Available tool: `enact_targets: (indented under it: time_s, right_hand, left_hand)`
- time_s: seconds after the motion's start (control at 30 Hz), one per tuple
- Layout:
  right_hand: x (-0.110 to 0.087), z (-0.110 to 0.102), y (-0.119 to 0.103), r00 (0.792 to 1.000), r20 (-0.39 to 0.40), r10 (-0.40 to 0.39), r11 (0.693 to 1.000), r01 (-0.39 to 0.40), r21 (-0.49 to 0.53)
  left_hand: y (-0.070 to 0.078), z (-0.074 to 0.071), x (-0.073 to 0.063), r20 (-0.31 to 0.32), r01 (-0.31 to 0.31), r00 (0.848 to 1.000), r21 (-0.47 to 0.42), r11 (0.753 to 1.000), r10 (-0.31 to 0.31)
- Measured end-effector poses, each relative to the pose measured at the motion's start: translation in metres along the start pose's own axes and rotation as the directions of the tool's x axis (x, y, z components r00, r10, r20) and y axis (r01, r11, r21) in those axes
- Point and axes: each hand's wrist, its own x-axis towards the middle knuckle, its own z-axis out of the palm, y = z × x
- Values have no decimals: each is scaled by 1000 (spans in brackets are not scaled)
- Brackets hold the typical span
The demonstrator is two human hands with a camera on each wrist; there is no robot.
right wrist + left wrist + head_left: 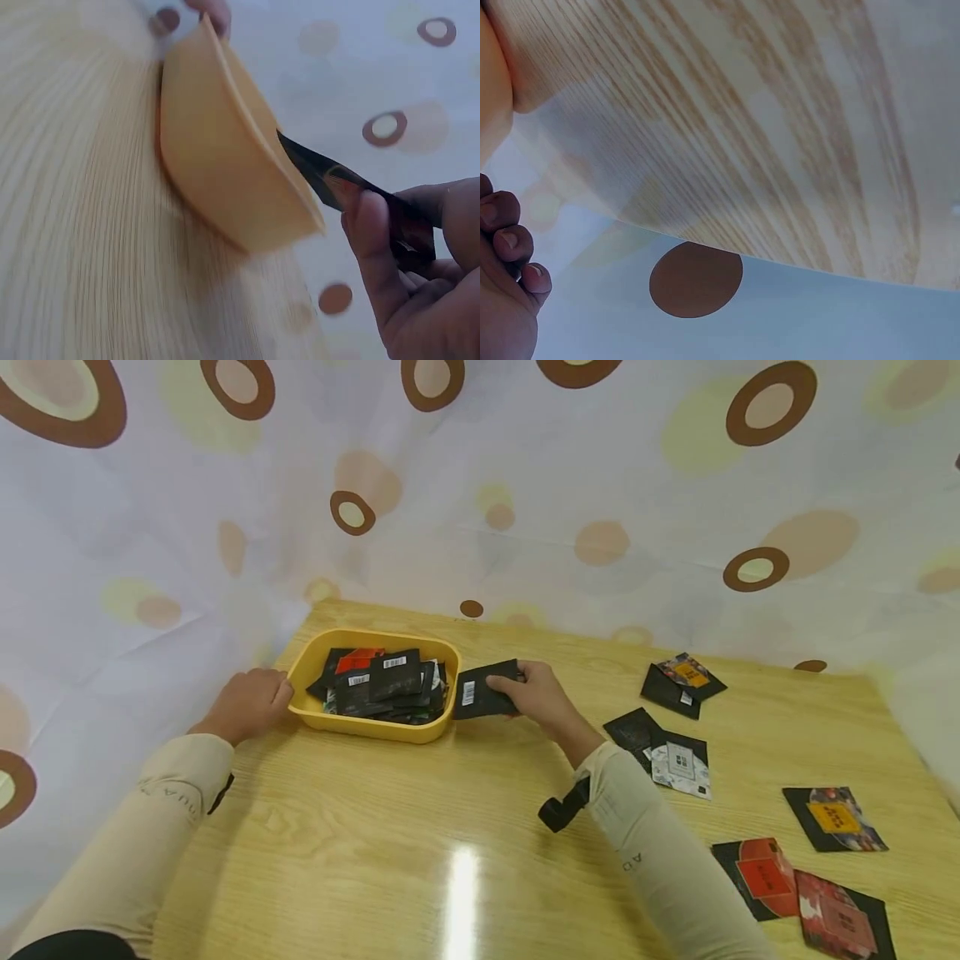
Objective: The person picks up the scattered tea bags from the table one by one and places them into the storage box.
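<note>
My right hand point(543, 693) pinches a flat black packet point(483, 691) with a white barcode label, thumb on top. The packet's near end is at the right rim of a yellow plastic tub point(393, 732); in the right wrist view its tip point(304, 160) overlaps the tub's edge. At the tub's left end, my left hand point(255, 700) grips the rim with curled fingers; the left wrist view shows those fingers point(508, 240) only partly. Inside the tub lies a jumble of several similar packets point(396, 675), mostly black sides up, one with red.
On the wooden table point(360, 827) to the right lie pairs of packets: orange-labelled over black point(686, 674), white-patterned beside black point(681, 766), and red ones point(765, 878). An orange-labelled packet point(836, 818) lies apart. Dotted cloth point(525, 485) hangs behind the table.
</note>
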Motion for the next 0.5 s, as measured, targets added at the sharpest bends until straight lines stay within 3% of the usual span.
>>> enact_targets:
  time_s: [0.13, 0.27, 0.37, 0.5]
  right_hand:
    - [6, 27, -3, 993, 102, -62, 982, 42, 182]
    - [8, 41, 0, 956, 249, -158, 965, 95, 245]
    - [6, 40, 7, 932, 293, -212, 967, 157, 201]
    - [-9, 18, 14, 940, 250, -231, 972, 235, 17]
  left_hand:
    - [2, 3, -1, -21, -15, 1000, -9, 1000, 15]
    - [1, 4, 0, -26, -31, 999, -16, 999, 31]
    - [0, 4, -1, -26, -30, 999, -17, 999, 30]
    - [-1, 5, 0, -27, -31, 999, -11, 999, 31]
